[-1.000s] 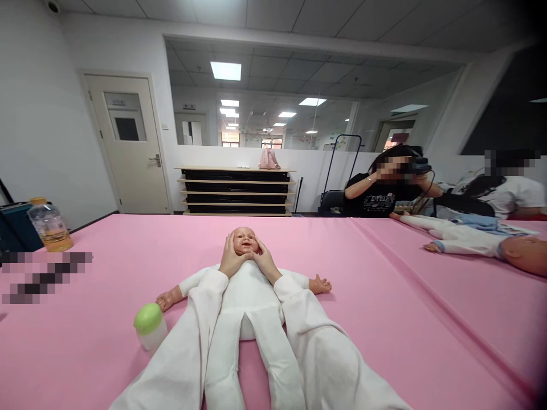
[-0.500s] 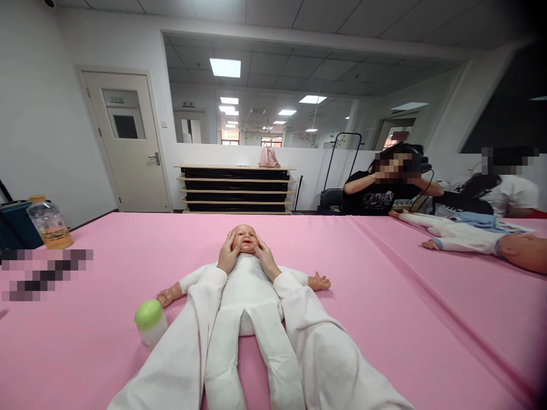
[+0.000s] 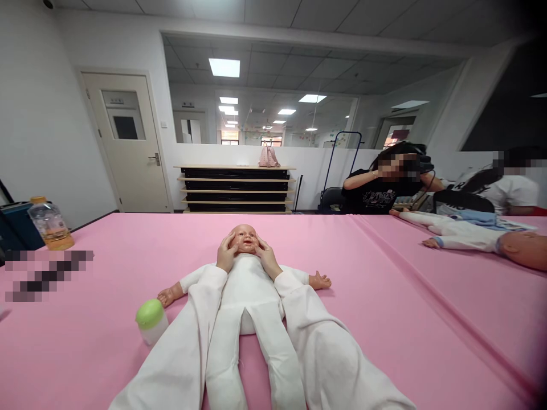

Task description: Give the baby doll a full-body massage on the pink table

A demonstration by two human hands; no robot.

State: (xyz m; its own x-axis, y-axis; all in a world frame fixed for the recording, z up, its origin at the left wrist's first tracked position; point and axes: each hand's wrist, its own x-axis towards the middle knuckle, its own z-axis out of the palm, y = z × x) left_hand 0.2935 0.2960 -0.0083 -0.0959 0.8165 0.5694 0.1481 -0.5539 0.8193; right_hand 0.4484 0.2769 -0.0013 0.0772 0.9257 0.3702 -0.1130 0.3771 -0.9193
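A baby doll [image 3: 250, 285] with a soft white cloth body lies on its back on the pink-covered table [image 3: 384, 319], its head away from me and its arms spread out. My left hand [image 3: 226, 251] cups one side of the doll's face, fingers along the cheek and temple, thumb near the mouth. On the other cheek rests my right hand [image 3: 268, 257] in the same way. Both hands touch the head, which sits between them. A small jar with a green lid [image 3: 150, 320] stands beside the doll's hand on the left, next to my left sleeve.
A bottle of amber liquid [image 3: 52, 225] stands at the table's left edge. Another doll [image 3: 478, 236] lies at the right. Beyond the table are a person in black [image 3: 376, 185], another person in white [image 3: 519, 191] and a low shelf [image 3: 237, 188].
My hands stay on the doll's face, with at most a slight shift of the thumbs outward from the mouth. Across the table, the person in black has moved their head and hands a little.
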